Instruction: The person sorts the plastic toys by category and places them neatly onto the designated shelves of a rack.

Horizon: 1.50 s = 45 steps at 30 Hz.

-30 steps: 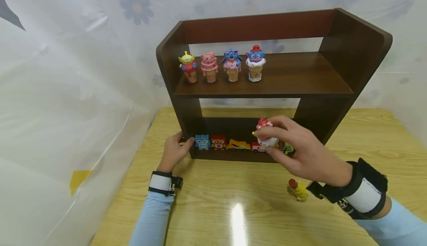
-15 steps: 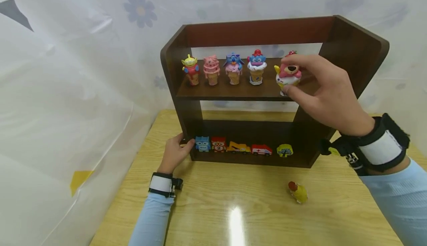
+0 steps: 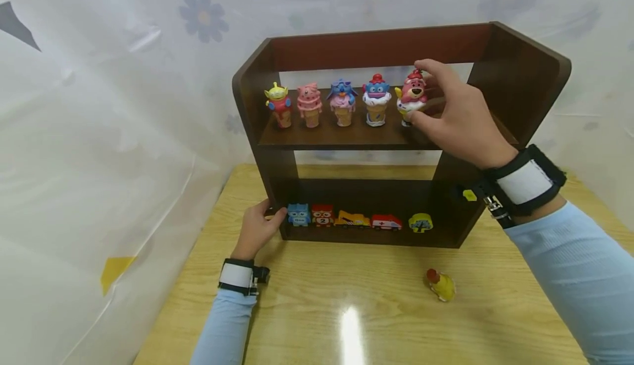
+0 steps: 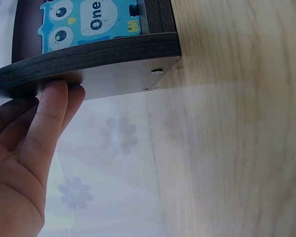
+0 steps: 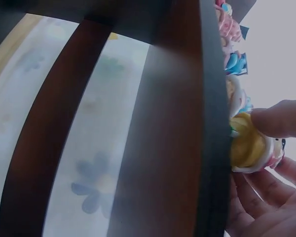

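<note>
My right hand (image 3: 463, 120) pinches a pink bear ice-cream figurine (image 3: 413, 92) between thumb and fingers, upright at the upper shelf. In the right wrist view its yellow cone (image 5: 246, 143) is right at the shelf's front edge. The bear is beside a blue figurine with a red hat (image 3: 376, 101), the rightmost of several ice-cream figurines in a row. Low on the left, my left hand (image 3: 257, 230) grips the side panel of the dark wooden shelf unit (image 3: 346, 143). In the left wrist view its fingers (image 4: 47, 123) lie against that panel's outer face, below a blue owl block (image 4: 91, 22).
On the lower shelf stand a red owl block (image 3: 323, 216), a yellow truck (image 3: 352, 219), a red-and-white ambulance (image 3: 386, 222) and a tree piece (image 3: 420, 222). A yellow figurine with a red top (image 3: 442, 285) lies on the wooden table (image 3: 297, 310) in front.
My right hand has lifted the bear figurine from before the lower shelf to the upper one, then shifted it left, closer to the red-hatted figurine. My left hand has stayed at the side panel.
</note>
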Tool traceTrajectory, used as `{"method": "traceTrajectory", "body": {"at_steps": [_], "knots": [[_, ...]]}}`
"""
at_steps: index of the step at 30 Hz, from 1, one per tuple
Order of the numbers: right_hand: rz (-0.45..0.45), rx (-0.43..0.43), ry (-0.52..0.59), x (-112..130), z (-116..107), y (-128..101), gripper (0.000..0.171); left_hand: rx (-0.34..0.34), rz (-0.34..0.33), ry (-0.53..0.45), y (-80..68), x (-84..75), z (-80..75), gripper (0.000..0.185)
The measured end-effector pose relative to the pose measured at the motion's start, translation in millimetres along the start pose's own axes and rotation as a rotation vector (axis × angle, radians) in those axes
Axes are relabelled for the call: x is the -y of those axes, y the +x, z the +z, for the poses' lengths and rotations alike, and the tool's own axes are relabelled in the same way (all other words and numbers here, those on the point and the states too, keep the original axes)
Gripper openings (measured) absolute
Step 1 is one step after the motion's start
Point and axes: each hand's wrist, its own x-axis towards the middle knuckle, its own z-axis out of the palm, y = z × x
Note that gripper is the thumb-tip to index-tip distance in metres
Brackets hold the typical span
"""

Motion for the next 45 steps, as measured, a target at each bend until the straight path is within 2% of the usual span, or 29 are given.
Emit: {"method": "traceTrajectory", "body": {"at_steps": [3, 14, 29, 34, 38, 42, 45], "knots": [[0.042, 0.029, 0.014, -1.6, 2.2, 3.5, 0.070, -0.005, 0.009, 0.003, -0.8, 0.4, -0.3, 0.027], [0.117, 0.103, 0.014, -4.9, 2.1, 7.7, 0.074, 0.000, 0.016, 0.002, -1.1, 1.8, -0.6, 0.027], [0.098, 0.100, 0.068, -12.5, 2.8, 1.8, 0.079, -0.005, 0.015, 0.005, -0.8, 2.0, 1.5, 0.028], [0.117, 0.093, 0.087, -14.6, 0.6, -1.1, 0.078, -0.008, 0.000, 0.010, -0.5, 2.6, 1.9, 0.029], [0.080, 0.002, 0.037, -11.0, -3.0, -10.9, 0.074, -0.003, -0.009, 0.004, 1.0, 2.3, 2.5, 0.030], [-0.055, -0.222, -0.061, -0.2, -7.6, -30.4, 0.056, 0.005, -0.015, -0.007, 1.1, 1.3, 2.6, 0.031], [-0.170, -0.396, -0.072, 11.5, -8.5, -49.1, 0.040, 0.009, -0.018, 0.000, -0.4, 1.4, 2.4, 0.032]]}}
